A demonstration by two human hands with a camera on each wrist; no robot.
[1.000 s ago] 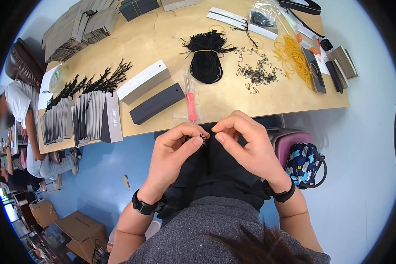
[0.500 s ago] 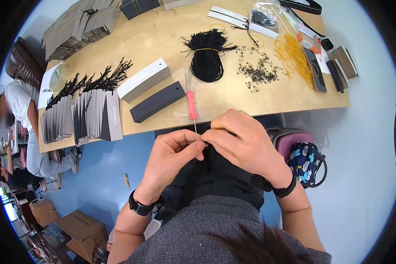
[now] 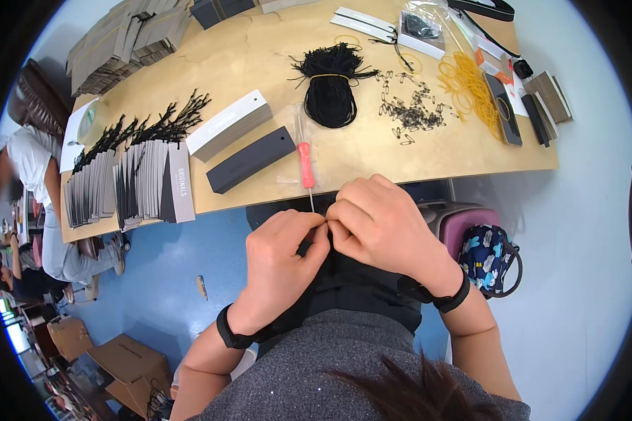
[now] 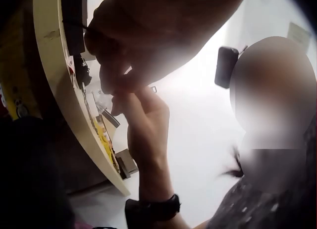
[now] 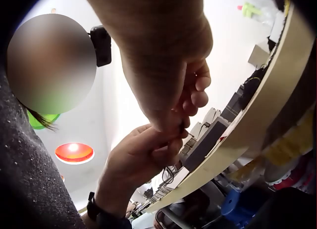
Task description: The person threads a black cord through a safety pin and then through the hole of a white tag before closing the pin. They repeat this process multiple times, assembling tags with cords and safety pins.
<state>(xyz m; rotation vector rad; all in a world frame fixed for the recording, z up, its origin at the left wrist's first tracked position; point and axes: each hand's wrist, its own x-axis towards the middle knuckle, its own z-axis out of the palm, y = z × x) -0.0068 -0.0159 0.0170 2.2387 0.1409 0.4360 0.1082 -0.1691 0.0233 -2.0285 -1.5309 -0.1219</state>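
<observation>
My left hand (image 3: 284, 245) and right hand (image 3: 383, 228) meet at the fingertips just in front of the table edge, over the lap. Thumb and forefinger of each hand pinch at the same small spot. A thin black cord (image 5: 168, 175) hangs in a loop near the left fingers in the right wrist view; most of it is hidden by the fingers. Just beyond the hands lies a red-handled tool (image 3: 305, 165), its thin metal shaft reaching past the table edge.
On the table (image 3: 260, 67) are a bundle of black cords (image 3: 330, 102), scattered small pins (image 3: 411, 112), yellow rubber bands (image 3: 467, 81), a phone (image 3: 502, 112), a white tag stack (image 3: 228, 128), a dark tag stack (image 3: 251, 160) and corded tags (image 3: 147, 182). A flowered bag (image 3: 481, 259) sits at right.
The right hand has moved left until its fingertips met the left hand's. The left hand has turned, so the black cord seen at its fingertips earlier is now covered.
</observation>
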